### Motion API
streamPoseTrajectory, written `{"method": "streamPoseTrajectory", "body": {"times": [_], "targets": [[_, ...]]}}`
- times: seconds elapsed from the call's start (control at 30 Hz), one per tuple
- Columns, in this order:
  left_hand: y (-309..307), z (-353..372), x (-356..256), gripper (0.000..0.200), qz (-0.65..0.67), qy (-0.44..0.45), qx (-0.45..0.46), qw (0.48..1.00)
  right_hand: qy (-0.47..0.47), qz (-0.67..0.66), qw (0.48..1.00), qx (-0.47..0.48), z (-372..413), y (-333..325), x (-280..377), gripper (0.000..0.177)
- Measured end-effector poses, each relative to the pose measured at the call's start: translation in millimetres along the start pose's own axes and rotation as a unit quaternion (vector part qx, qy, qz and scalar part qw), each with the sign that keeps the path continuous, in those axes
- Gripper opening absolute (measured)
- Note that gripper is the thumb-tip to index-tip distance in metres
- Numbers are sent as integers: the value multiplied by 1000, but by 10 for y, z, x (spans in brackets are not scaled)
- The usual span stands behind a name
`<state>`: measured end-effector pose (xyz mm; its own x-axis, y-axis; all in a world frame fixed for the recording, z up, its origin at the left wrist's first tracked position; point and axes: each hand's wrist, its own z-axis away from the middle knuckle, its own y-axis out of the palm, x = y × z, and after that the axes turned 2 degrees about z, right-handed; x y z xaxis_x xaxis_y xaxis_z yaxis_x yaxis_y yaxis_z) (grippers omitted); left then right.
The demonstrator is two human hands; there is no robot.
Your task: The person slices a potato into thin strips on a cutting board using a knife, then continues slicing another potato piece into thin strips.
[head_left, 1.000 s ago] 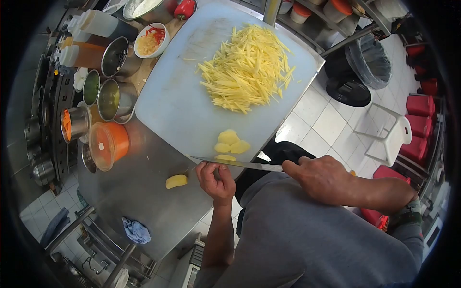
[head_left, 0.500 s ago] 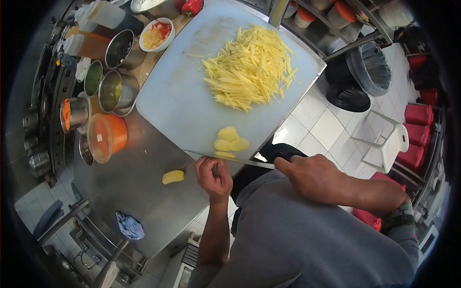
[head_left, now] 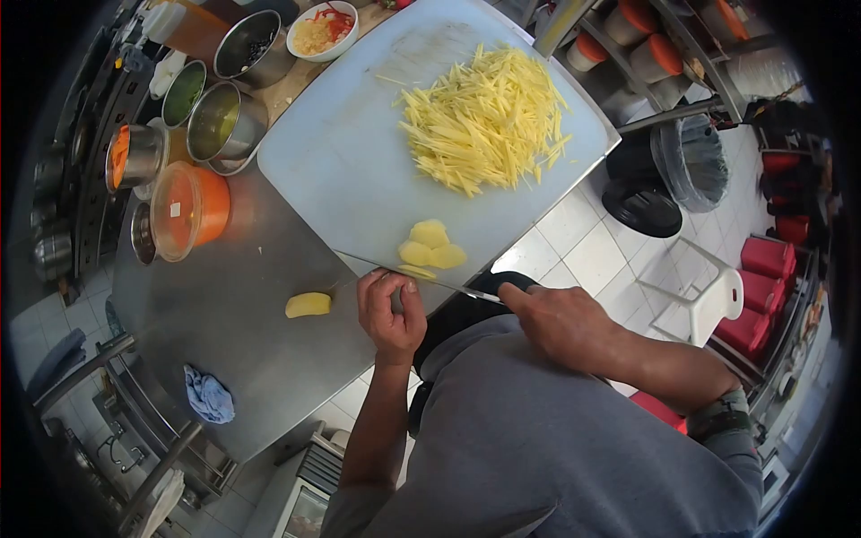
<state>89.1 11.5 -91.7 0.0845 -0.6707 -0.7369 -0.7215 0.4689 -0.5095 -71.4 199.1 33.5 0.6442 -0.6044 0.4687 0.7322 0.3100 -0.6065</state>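
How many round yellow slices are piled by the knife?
3. The top slice is farthest from the knife; the left slice and the right slice lie below it. Others could be hidden underneath. I skipped the bits at the knife.

Long knife (head_left: 448, 286) @ edge of board (head_left: 359, 193), nr yellow slices (head_left: 429, 245)
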Motion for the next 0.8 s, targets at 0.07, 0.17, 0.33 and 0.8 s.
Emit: {"method": "streamPoseTrajectory", "body": {"times": [0.07, 0.17, 0.33, 0.8], "targets": [[-2, -4, 5, 18, 5, 3, 3, 1000, -12, -17, 1000, -14, -139, 73, 16, 21], [1, -11, 15, 19, -14, 26, 1, 1000, -33, -37, 999, -11, -353, 38, 52, 23], [29, -1, 20, 14, 19, -6, -9, 1000, -47, -44, 997, -47, -247, -83, 34, 22], [1, -23, -21, 14, 11, -7, -5, 1000, 1, -12, 1000, 16, 189, -158, -37, 16]]}}
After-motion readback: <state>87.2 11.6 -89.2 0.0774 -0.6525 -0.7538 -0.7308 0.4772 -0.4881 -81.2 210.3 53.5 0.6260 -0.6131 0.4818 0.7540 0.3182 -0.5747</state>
